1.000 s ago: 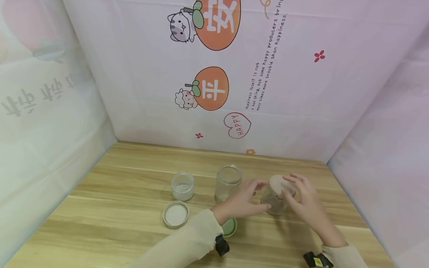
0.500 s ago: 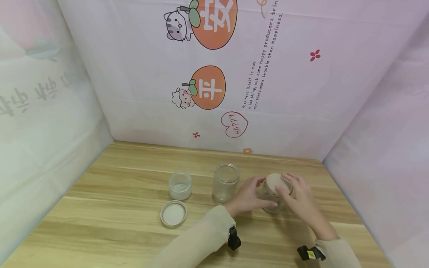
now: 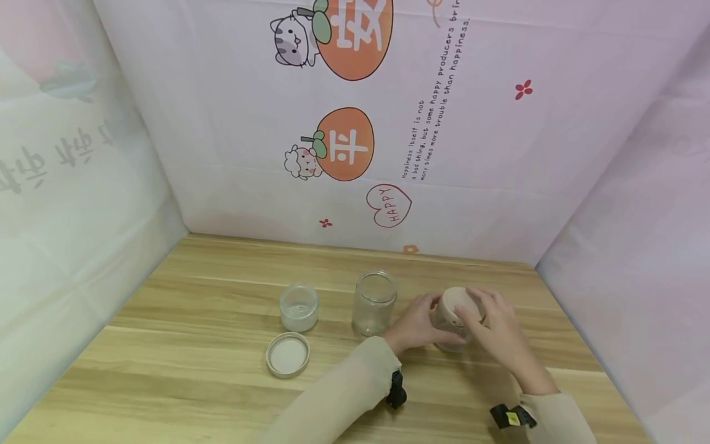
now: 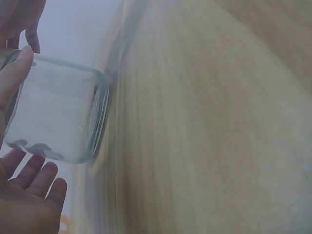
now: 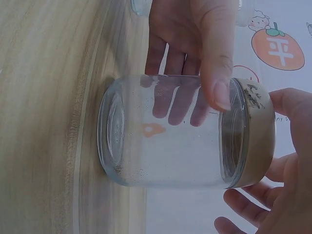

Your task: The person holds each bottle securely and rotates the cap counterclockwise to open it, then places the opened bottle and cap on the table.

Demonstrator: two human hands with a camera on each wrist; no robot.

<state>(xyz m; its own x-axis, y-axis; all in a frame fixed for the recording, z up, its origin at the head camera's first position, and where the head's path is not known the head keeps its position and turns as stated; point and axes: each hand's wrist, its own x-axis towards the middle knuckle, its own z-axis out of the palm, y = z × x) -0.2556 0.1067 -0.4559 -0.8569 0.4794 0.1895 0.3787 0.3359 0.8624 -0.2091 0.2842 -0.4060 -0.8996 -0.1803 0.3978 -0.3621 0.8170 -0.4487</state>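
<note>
A clear glass jar point(image 5: 165, 146) with a beige lid point(image 3: 457, 300) on top stands upright on the table. My left hand point(image 3: 417, 327) holds the jar's body from the left, its thumb at the near side and the other fingers at the far side. With thumb and fingers at the rim, my right hand point(image 3: 499, 336) grips the lid from the right. Dark printed marks show on the lid's side. In the left wrist view the glass of the jar point(image 4: 53, 112) looks see-through, with its lid out at the left edge.
An uncovered tall glass jar point(image 3: 374, 308) stands just left of my left hand. Further left are a small uncovered glass jar point(image 3: 299, 311) and a beige lid point(image 3: 288, 354), underside up. A printed cloth wall point(image 3: 471, 216) rises behind the wooden table point(image 3: 183, 345).
My left hand has moved right onto the jar's body, and the right hand has stayed at the lid. The green lid visible a second ago is now hidden behind my left sleeve.
</note>
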